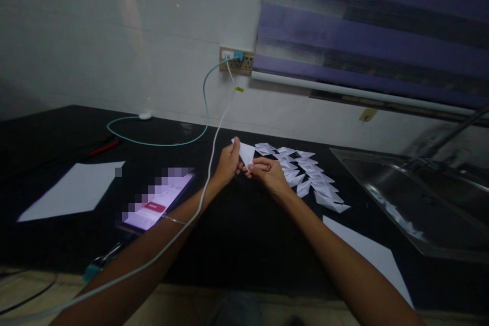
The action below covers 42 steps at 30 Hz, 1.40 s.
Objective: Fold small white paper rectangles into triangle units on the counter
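Observation:
Between my two hands, above the dark countertop, is a small folded piece of white paper [246, 152], roughly triangular. My left hand [228, 161] pinches its upper left corner, thumb on top. The lower corner is gripped by my right hand [268, 173], with the thumb pressed against the fingers. Just beyond and to the right lie several folded white paper boats [319, 182], set in slanting rows. Fingers partly cover the lower edge of the held paper.
A lit phone [158, 202] lies left of my left forearm, near a white sheet [72, 191]. Another sheet [367, 249] sits under my right forearm. A metal sink [385, 198] is at the right. A white cable [208, 178] crosses over my left arm from the wall socket [244, 62].

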Available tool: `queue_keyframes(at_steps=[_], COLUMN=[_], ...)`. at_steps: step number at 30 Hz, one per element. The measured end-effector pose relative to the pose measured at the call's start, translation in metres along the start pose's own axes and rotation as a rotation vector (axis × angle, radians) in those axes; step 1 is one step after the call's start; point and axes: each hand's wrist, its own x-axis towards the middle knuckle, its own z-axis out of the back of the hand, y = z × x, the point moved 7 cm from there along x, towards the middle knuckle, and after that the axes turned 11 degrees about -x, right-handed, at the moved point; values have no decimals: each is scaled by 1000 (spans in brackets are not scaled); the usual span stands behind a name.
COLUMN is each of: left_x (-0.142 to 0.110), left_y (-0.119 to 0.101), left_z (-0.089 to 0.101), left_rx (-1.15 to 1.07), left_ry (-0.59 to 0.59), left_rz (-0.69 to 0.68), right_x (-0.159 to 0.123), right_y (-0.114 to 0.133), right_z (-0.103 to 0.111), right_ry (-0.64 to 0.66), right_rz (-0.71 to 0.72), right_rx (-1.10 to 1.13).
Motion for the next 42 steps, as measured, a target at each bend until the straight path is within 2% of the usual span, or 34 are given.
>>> queue_keyframes(at_steps=[4, 8, 11, 18, 25, 29, 34, 37, 40, 42], left_x=[2, 5, 6, 8, 8, 9, 12, 10, 1, -6], left_y=[3, 3, 5, 22, 25, 29, 32, 32, 32, 32], left_z=[6, 10, 8, -10, -12, -11, -10, -13, -21, -27], left_rx=[44, 103, 96, 275, 353, 376, 378, 336, 346, 404], left_ry=[-34, -42, -22, 213, 306, 369, 385, 430, 561, 650], left_rz=[40, -27, -47, 2, -37, 14, 21, 12, 17, 29], right_x=[-4, -9, -8, 0, -1, -1, 2, 7, 11, 13], right_y=[1, -4, -13, -29, -28, -27, -25, -22, -12, -4], right_z=[-9, -20, -22, -15, -16, -19, -16, 0, 23, 31], right_ry=[64, 110, 86, -20, 4, 31, 60, -39, -217, -262], right_rz=[-17, -60, -96, -142, -133, -143, -128, -115, -28, 50], right_rx=[1, -9, 29, 177, 185, 190, 116, 2, -101, -112])
